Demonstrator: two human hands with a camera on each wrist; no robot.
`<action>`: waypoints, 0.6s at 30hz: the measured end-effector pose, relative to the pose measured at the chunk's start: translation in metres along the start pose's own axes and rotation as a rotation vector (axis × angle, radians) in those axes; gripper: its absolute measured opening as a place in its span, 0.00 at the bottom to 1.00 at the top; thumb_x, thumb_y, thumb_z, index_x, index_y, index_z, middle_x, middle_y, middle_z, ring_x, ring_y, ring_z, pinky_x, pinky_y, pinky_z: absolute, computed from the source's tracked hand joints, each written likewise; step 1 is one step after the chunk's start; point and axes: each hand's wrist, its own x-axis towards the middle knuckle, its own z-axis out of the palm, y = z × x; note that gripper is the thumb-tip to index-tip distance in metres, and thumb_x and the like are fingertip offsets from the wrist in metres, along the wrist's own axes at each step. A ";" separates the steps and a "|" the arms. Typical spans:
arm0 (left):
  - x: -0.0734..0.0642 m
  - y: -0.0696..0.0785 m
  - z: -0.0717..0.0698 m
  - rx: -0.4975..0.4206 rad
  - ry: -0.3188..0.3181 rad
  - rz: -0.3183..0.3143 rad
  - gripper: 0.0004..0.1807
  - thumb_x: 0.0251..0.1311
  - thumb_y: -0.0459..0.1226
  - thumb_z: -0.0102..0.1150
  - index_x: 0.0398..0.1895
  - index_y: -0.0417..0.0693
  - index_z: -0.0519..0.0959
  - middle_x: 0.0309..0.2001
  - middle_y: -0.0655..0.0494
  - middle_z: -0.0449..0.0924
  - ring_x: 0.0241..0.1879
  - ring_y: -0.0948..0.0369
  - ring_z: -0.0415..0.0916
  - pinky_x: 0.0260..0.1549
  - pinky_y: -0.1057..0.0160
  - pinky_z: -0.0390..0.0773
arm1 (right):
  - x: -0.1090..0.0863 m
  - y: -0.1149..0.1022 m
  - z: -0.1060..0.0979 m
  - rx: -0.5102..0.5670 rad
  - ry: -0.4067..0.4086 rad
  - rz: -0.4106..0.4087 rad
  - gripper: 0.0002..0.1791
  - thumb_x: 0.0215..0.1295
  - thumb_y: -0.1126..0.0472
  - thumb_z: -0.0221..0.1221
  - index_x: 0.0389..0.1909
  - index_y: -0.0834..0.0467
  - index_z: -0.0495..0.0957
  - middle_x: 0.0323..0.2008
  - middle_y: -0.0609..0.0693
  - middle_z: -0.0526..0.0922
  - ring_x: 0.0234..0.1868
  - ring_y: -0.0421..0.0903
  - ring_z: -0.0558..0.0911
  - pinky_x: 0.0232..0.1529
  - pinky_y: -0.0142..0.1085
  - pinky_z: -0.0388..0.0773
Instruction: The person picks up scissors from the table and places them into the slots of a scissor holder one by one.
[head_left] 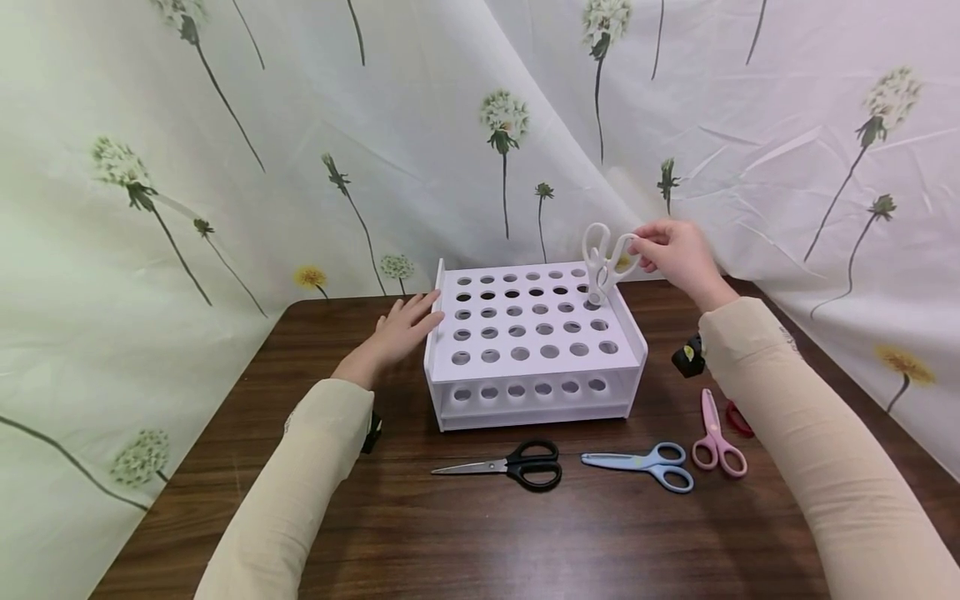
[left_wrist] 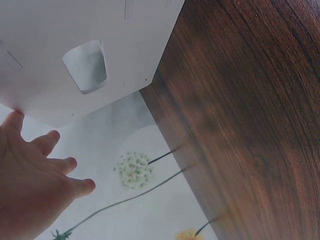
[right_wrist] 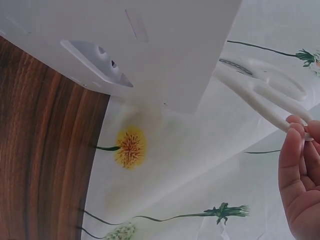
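A white rack (head_left: 531, 333) with rows of round holes stands on the brown table. White scissors (head_left: 600, 271) point downward over its right side, tips at a hole in the third row from the back; how deep they reach cannot be told. My right hand (head_left: 678, 254) pinches one handle loop of these scissors between thumb and fingers, also visible in the right wrist view (right_wrist: 302, 170). At the rack's left side wall, my left hand (head_left: 401, 329) touches the edge with fingers spread and fairly straight. The left wrist view shows that hand (left_wrist: 35, 175) beside the white wall.
In front of the rack lie black-handled scissors (head_left: 517, 466), blue scissors (head_left: 645, 463) and pink scissors (head_left: 717, 442). A red handle (head_left: 738, 419) shows partly behind the right sleeve. A dandelion-print cloth (head_left: 420, 125) hangs behind the table (head_left: 465, 542).
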 end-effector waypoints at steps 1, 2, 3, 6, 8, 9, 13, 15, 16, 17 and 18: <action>0.000 0.000 0.000 -0.001 0.000 -0.001 0.34 0.66 0.60 0.30 0.73 0.61 0.46 0.72 0.47 0.39 0.68 0.45 0.26 0.60 0.39 0.30 | 0.000 0.000 0.001 -0.003 -0.001 0.000 0.13 0.66 0.63 0.54 0.41 0.69 0.78 0.33 0.61 0.82 0.21 0.38 0.77 0.22 0.27 0.73; 0.000 0.000 0.000 -0.002 0.000 -0.001 0.34 0.66 0.60 0.30 0.73 0.61 0.46 0.72 0.47 0.38 0.68 0.45 0.26 0.60 0.39 0.30 | 0.000 0.000 0.001 -0.005 -0.003 -0.001 0.13 0.66 0.63 0.54 0.41 0.69 0.78 0.33 0.61 0.82 0.21 0.38 0.76 0.22 0.27 0.73; 0.000 0.000 0.001 -0.003 0.000 -0.002 0.34 0.66 0.60 0.30 0.73 0.61 0.46 0.72 0.48 0.38 0.68 0.45 0.26 0.60 0.39 0.29 | -0.001 0.000 0.002 -0.010 -0.003 -0.001 0.12 0.65 0.63 0.54 0.41 0.69 0.78 0.32 0.61 0.82 0.21 0.38 0.76 0.22 0.27 0.73; 0.001 0.001 0.001 -0.007 -0.002 -0.002 0.35 0.66 0.60 0.30 0.73 0.61 0.46 0.72 0.48 0.38 0.68 0.44 0.26 0.60 0.40 0.29 | -0.001 0.001 0.004 -0.018 -0.007 0.004 0.12 0.65 0.63 0.55 0.41 0.69 0.78 0.31 0.59 0.82 0.21 0.38 0.76 0.22 0.27 0.72; 0.001 0.001 0.001 -0.006 -0.002 0.002 0.34 0.66 0.60 0.30 0.73 0.61 0.46 0.72 0.48 0.38 0.68 0.44 0.27 0.60 0.40 0.29 | -0.001 0.003 0.005 -0.015 -0.007 0.007 0.12 0.64 0.64 0.56 0.41 0.70 0.78 0.31 0.59 0.82 0.21 0.38 0.76 0.22 0.27 0.73; 0.001 0.001 0.001 -0.006 -0.003 0.004 0.34 0.66 0.60 0.30 0.73 0.61 0.46 0.72 0.47 0.39 0.68 0.44 0.27 0.60 0.39 0.30 | -0.001 0.003 0.005 -0.011 -0.008 0.009 0.12 0.64 0.64 0.56 0.41 0.70 0.78 0.30 0.58 0.82 0.21 0.38 0.76 0.23 0.27 0.74; 0.000 0.000 0.000 -0.001 -0.005 0.011 0.34 0.67 0.59 0.30 0.73 0.60 0.46 0.72 0.47 0.38 0.68 0.43 0.27 0.59 0.38 0.31 | -0.001 0.002 0.005 0.004 -0.030 0.014 0.12 0.64 0.64 0.55 0.41 0.70 0.78 0.31 0.58 0.82 0.22 0.39 0.76 0.24 0.28 0.75; 0.000 0.000 -0.001 -0.005 -0.007 0.013 0.34 0.67 0.59 0.30 0.73 0.60 0.46 0.72 0.47 0.38 0.68 0.43 0.26 0.59 0.37 0.31 | 0.000 0.001 0.004 0.010 -0.047 0.015 0.12 0.64 0.64 0.55 0.42 0.70 0.77 0.32 0.60 0.82 0.22 0.39 0.76 0.25 0.28 0.75; 0.000 0.000 -0.001 -0.007 -0.008 0.014 0.34 0.67 0.59 0.30 0.73 0.60 0.46 0.72 0.47 0.38 0.68 0.43 0.26 0.59 0.37 0.31 | 0.000 0.000 0.004 0.007 -0.053 0.015 0.12 0.64 0.64 0.55 0.42 0.70 0.77 0.33 0.61 0.81 0.22 0.40 0.76 0.24 0.27 0.75; 0.000 0.000 -0.001 -0.010 -0.009 0.015 0.34 0.67 0.59 0.30 0.73 0.60 0.46 0.72 0.46 0.38 0.68 0.43 0.26 0.59 0.37 0.30 | 0.000 0.000 0.004 0.003 -0.058 0.015 0.12 0.64 0.64 0.55 0.42 0.70 0.77 0.33 0.62 0.81 0.22 0.40 0.76 0.24 0.27 0.75; 0.000 0.000 -0.001 -0.013 -0.010 0.015 0.34 0.67 0.59 0.30 0.73 0.60 0.46 0.72 0.46 0.38 0.68 0.43 0.26 0.59 0.37 0.30 | -0.001 0.000 0.005 0.000 -0.063 0.013 0.12 0.64 0.64 0.55 0.42 0.70 0.77 0.34 0.63 0.81 0.22 0.40 0.76 0.24 0.27 0.75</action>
